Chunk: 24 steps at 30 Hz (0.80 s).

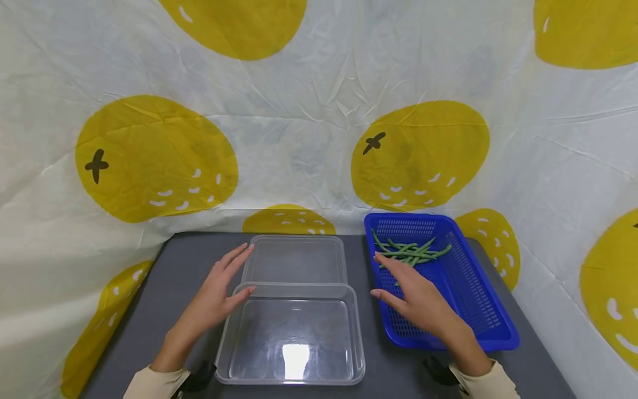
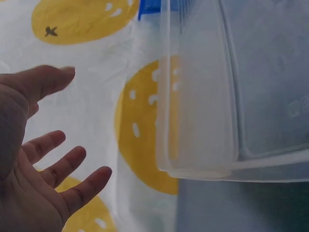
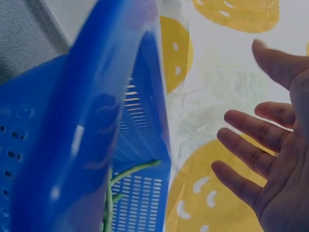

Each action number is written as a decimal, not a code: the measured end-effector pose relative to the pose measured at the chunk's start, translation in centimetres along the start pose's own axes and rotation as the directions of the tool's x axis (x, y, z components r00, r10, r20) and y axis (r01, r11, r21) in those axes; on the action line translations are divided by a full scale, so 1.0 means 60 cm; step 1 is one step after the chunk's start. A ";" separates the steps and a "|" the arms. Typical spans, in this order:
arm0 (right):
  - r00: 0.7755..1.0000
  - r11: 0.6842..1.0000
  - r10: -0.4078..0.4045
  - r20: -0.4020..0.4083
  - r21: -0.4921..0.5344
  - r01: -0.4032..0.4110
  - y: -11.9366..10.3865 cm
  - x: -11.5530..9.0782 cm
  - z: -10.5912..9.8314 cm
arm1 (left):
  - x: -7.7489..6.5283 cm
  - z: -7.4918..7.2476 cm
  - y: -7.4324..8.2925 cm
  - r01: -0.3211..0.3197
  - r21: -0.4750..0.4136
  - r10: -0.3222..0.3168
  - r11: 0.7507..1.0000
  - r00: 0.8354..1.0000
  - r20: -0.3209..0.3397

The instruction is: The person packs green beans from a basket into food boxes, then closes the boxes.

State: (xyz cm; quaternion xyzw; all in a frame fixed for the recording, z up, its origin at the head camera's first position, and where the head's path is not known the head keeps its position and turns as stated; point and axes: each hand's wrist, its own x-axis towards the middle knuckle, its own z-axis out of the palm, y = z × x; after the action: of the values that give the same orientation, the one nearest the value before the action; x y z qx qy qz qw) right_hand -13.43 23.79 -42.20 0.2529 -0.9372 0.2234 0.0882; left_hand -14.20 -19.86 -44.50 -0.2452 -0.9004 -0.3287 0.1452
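Left hand (image 1: pixel 216 291), empty, fingers spread, hovers with the box (image 1: pixel 294 316) to its right; the right hand (image 1: pixel 418 296), likewise empty and spread, has the basket (image 1: pixel 471 291) below, beans (image 1: pixel 416 253) ahead. Bunching beans gently from above should work best.

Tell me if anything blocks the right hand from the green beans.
Nothing visible covers the green beans; the blue basket is open on top. Only its raised rim might hinder the right hand if it came in low from the side.
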 end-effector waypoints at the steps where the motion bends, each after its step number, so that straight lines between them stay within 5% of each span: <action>1: 1.000 1.000 -0.006 -0.013 0.019 0.006 0.002 0.001 -0.002 | 0.000 0.001 -0.005 0.011 -0.028 -0.011 1.000 1.000 -0.006; 6: 0.998 0.989 -0.026 -0.064 0.142 0.035 0.013 0.006 -0.010 | -0.006 0.002 -0.030 0.127 -0.164 -0.125 0.978 0.992 0.026; 13: 0.998 0.958 0.028 -0.047 0.286 -0.013 0.034 0.009 -0.020 | -0.020 0.004 -0.060 0.297 -0.299 -0.267 0.907 0.954 0.138; 20: 0.996 0.923 0.084 0.030 0.375 -0.089 0.056 0.016 -0.033 | -0.033 0.012 -0.086 0.365 -0.338 -0.323 0.867 0.930 0.177; 24: 0.993 0.910 0.091 0.071 0.400 -0.112 0.068 0.021 -0.040 | -0.035 0.017 -0.103 0.421 -0.402 -0.359 0.813 0.906 0.223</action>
State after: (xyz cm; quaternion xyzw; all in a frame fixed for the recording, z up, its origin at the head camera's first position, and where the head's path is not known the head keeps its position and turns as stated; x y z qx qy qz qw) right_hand -16.48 27.51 -41.22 0.2225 -0.8847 0.4097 -0.0014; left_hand -15.86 -23.98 -49.36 -0.1031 -0.8410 -0.5290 -0.0469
